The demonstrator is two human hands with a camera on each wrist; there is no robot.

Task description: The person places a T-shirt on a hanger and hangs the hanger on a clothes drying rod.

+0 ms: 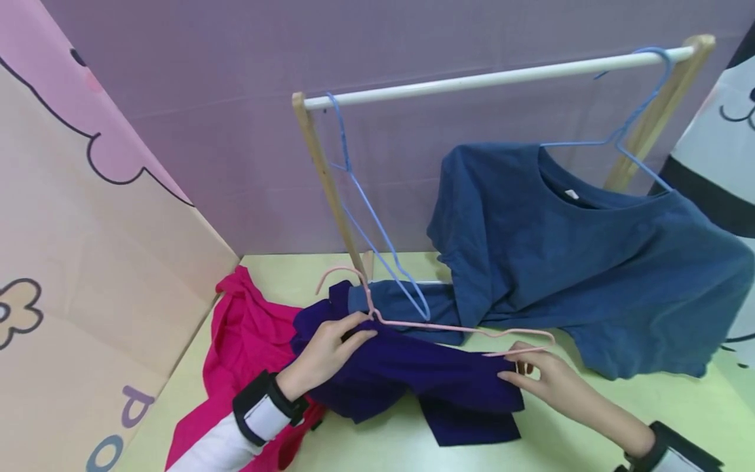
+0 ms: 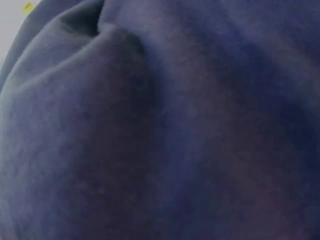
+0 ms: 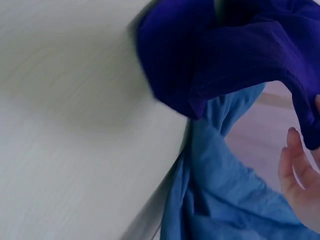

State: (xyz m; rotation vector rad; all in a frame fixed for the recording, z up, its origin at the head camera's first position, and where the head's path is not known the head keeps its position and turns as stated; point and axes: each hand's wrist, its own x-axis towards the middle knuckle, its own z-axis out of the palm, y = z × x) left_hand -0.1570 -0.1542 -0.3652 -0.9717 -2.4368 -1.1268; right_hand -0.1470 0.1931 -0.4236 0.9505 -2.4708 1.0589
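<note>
A dark purple garment (image 1: 407, 367) hangs in folds just above the table, with a pink hanger (image 1: 433, 325) along its upper edge. My left hand (image 1: 330, 344) pinches the cloth close to the base of the hanger's hook. At the other side, my right hand (image 1: 551, 377) pinches the garment's edge beside the hanger's end. In the right wrist view, part of the right hand (image 3: 302, 185) is at the lower right, by the purple cloth (image 3: 240, 60). Dark cloth (image 2: 150, 125) fills nearly all of the left wrist view, and the left hand is hidden there.
Behind stands a rack with a white rail (image 1: 483, 81) and wooden posts. A blue T-shirt (image 1: 542, 242) hangs from it at the right, an unloaded blue hanger (image 1: 377, 223) at the left. A bright pink garment (image 1: 248, 354) lies left on the pale table (image 1: 377, 446).
</note>
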